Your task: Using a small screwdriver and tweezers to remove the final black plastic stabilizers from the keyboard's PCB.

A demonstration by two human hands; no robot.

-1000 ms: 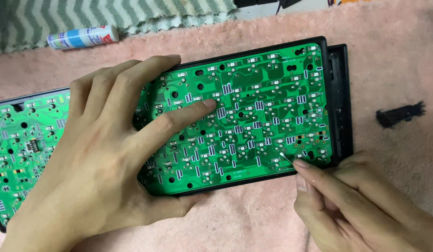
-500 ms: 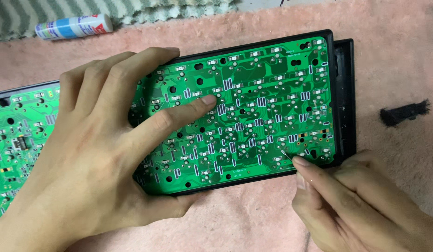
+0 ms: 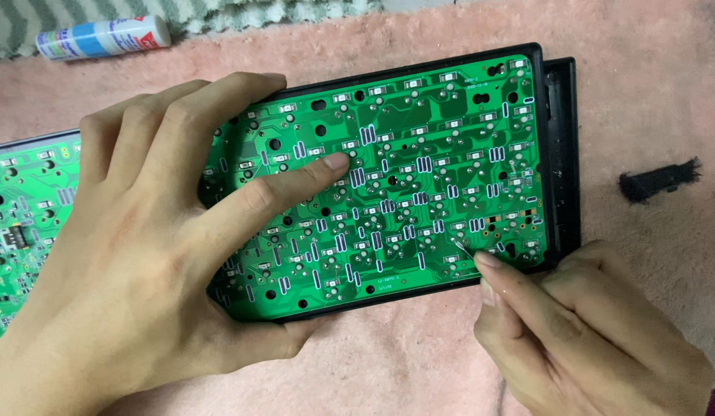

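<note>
Inspecting board: green printed circuit board (image 3: pixel 419 177) exposed in black plastic frame (image 3: pixel 567 154) (solder side up).
Left hand (image 3: pixel 142 262): grip clamps board edge.
Right hand (image 3: pixel 588 331): grip pinches thin metal pin (image 3: pixel 463 248) at lower joints; work judged unfinished.

Under my left hand (image 3: pixel 134 254) lies the circuit board (image 3: pixel 419 177), seated in its tray (image 3: pixel 564 154), which juts out past my fingers to the right. My right hand (image 3: pixel 581 331) sits at the board's near right corner. Beyond my left hand lies a tube (image 3: pixel 103 37); right of the tray, a brush tuft (image 3: pixel 659 179).
</note>
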